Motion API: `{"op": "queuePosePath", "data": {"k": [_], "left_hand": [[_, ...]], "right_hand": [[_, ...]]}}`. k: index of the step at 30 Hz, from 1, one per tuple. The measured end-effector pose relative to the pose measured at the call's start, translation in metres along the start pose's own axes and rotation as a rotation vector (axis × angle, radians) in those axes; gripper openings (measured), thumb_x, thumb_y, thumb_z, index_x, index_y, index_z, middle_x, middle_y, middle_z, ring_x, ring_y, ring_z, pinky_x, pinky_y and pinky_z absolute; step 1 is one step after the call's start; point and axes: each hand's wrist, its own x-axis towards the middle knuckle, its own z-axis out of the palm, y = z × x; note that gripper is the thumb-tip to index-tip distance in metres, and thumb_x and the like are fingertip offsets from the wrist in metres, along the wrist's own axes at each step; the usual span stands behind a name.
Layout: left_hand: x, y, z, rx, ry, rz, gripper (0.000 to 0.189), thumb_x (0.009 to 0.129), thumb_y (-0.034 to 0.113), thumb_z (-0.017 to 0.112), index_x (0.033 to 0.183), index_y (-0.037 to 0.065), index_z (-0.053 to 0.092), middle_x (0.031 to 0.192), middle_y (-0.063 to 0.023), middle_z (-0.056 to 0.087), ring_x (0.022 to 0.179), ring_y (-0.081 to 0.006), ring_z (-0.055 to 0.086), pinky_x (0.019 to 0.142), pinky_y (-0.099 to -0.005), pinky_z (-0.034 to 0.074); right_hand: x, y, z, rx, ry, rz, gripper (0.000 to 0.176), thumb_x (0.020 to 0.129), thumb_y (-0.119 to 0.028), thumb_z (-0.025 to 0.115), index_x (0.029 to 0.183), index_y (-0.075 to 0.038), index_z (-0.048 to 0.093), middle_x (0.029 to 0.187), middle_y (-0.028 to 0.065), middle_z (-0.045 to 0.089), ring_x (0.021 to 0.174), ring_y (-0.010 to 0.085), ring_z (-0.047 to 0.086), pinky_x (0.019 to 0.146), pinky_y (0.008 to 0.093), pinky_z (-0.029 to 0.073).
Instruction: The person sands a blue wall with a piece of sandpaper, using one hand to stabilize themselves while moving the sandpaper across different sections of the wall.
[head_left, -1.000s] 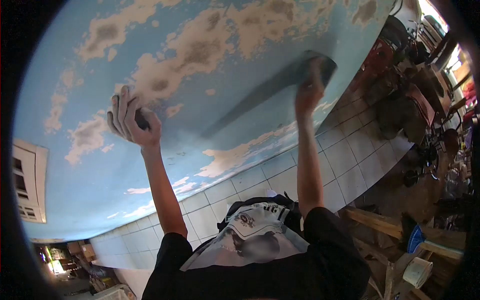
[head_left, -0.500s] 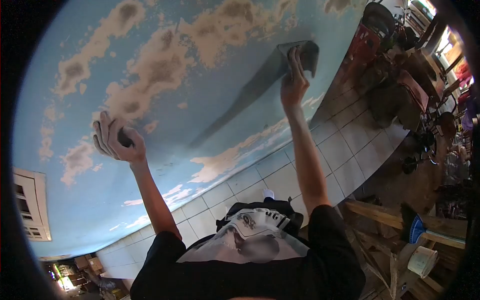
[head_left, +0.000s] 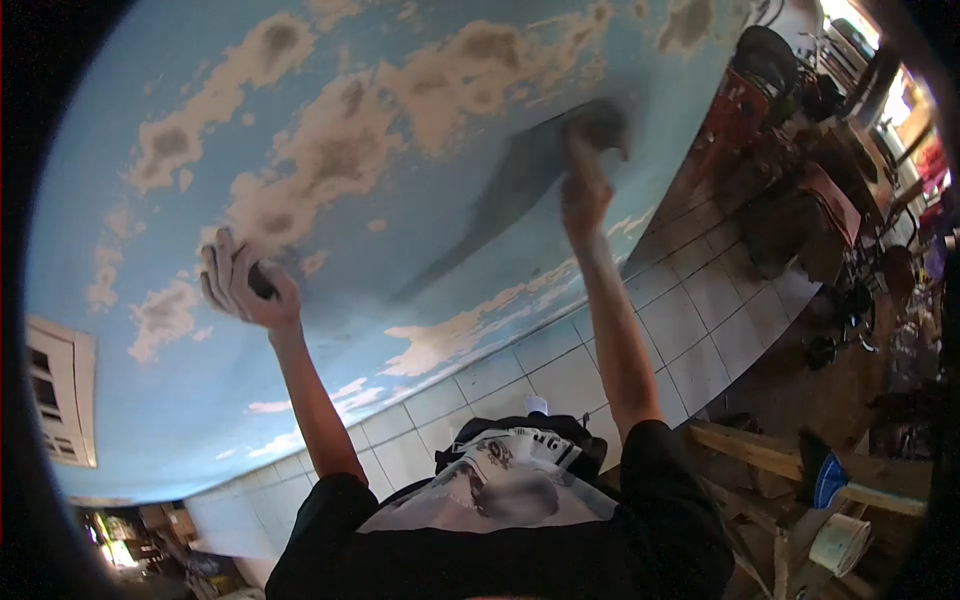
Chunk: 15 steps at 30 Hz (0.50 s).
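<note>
A wall painted as a blue sky (head_left: 400, 260) with beige, grey-centred clouds (head_left: 340, 150) fills the upper view. My right hand (head_left: 587, 185) is blurred by motion and presses a dark grey sheet (head_left: 600, 122) against the wall; a dark shadow runs down-left from it. My left hand (head_left: 250, 280) is raised near the wall at the left, fingers curled around a small dark object (head_left: 263, 281) that shows only in part. Greyish dust coats the left fingers.
White floor tiles (head_left: 560, 380) run along the wall's foot. At the right lie a blue brush (head_left: 828, 478), a white bucket (head_left: 840, 545), wooden beams (head_left: 745, 448) and cluttered chairs. A white window frame (head_left: 75, 395) is at the far left.
My right hand and the grey sheet have moved slightly down the wall and blurred. My left hand appears slightly lower and to the right, as the whole view has shifted a little.
</note>
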Motion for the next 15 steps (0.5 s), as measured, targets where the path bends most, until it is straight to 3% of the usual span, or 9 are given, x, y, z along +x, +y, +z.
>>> {"op": "queuePosePath", "data": {"k": [3,5,6,8,9,11,13,14,15], "left_hand": [[0.000,0.004,0.002,-0.065,0.022,-0.013,0.019,0.082,0.012,0.049,0.098,0.007,0.058,0.117,-0.0109,0.059,0.115,-0.0317,0.050,0.101,-0.0447,0.026],[-0.005,0.008,0.003,-0.178,-0.064,0.011,0.026,0.076,0.008,0.052,0.100,0.006,0.061,0.118,-0.0120,0.058,0.114,-0.0317,0.051,0.101,-0.0438,0.027],[-0.005,0.018,0.008,-0.317,-0.081,0.036,0.029,0.074,0.006,0.052,0.102,0.006,0.062,0.119,-0.0122,0.058,0.113,-0.0304,0.052,0.101,-0.0435,0.028],[-0.003,0.048,0.009,-0.308,-0.308,0.102,0.036,0.073,0.003,0.051,0.107,0.010,0.062,0.122,-0.0086,0.057,0.115,-0.0258,0.052,0.101,-0.0417,0.030],[0.001,0.059,0.013,-0.310,-0.309,0.097,0.036,0.073,0.003,0.051,0.107,0.010,0.062,0.122,-0.0086,0.057,0.115,-0.0258,0.052,0.101,-0.0417,0.030],[0.014,0.069,0.025,-0.244,-0.201,0.281,0.042,0.072,0.001,0.050,0.111,0.013,0.061,0.124,-0.0044,0.056,0.117,-0.0225,0.051,0.102,-0.0405,0.030],[0.015,0.063,0.032,-0.223,-0.228,0.229,0.043,0.072,0.001,0.050,0.112,0.013,0.061,0.124,-0.0030,0.056,0.117,-0.0223,0.050,0.102,-0.0403,0.031],[0.015,0.061,0.034,-0.219,-0.254,0.173,0.045,0.072,0.001,0.050,0.113,0.014,0.061,0.123,-0.0017,0.057,0.118,-0.0221,0.050,0.102,-0.0400,0.031],[0.013,0.064,0.033,-0.215,-0.257,0.165,0.045,0.072,0.001,0.050,0.113,0.014,0.061,0.123,-0.0017,0.057,0.118,-0.0221,0.050,0.102,-0.0400,0.031]], "right_hand": [[0.007,-0.036,0.016,0.017,0.194,0.150,0.044,0.079,0.000,0.053,0.121,-0.010,0.056,0.122,0.0118,0.056,0.110,0.0283,0.054,0.089,0.0395,0.046],[0.003,-0.074,0.042,0.091,0.278,0.193,0.046,0.078,0.000,0.054,0.123,-0.011,0.054,0.121,0.0121,0.056,0.110,0.0289,0.054,0.089,0.0406,0.046],[-0.005,-0.100,0.051,0.104,0.087,-0.009,0.045,0.077,0.002,0.053,0.119,-0.011,0.056,0.117,0.0125,0.058,0.108,0.0297,0.055,0.088,0.0408,0.046],[-0.021,-0.132,0.055,0.114,-0.301,-0.403,0.044,0.073,0.005,0.050,0.112,-0.012,0.061,0.109,0.0131,0.061,0.105,0.0312,0.056,0.086,0.0413,0.047],[-0.025,-0.120,0.054,0.111,-0.306,-0.403,0.044,0.073,0.005,0.050,0.112,-0.012,0.061,0.109,0.0131,0.061,0.105,0.0312,0.056,0.086,0.0413,0.047],[-0.031,-0.071,0.053,0.043,-0.134,-0.319,0.046,0.077,-0.003,0.059,0.122,-0.012,0.054,0.116,0.0130,0.058,0.103,0.0287,0.057,0.084,0.0382,0.049],[-0.015,-0.047,0.034,0.064,0.021,-0.017,0.038,0.078,-0.001,0.057,0.116,-0.006,0.057,0.111,0.0136,0.060,0.099,0.0293,0.058,0.081,0.0371,0.049],[-0.009,-0.053,0.039,0.073,0.019,-0.022,0.038,0.078,-0.001,0.057,0.116,-0.006,0.057,0.111,0.0136,0.060,0.099,0.0293,0.058,0.081,0.0371,0.049],[-0.007,-0.060,0.044,0.060,0.197,0.122,0.036,0.078,0.001,0.054,0.114,-0.005,0.058,0.108,0.0128,0.061,0.097,0.0296,0.058,0.081,0.0361,0.049]]}}
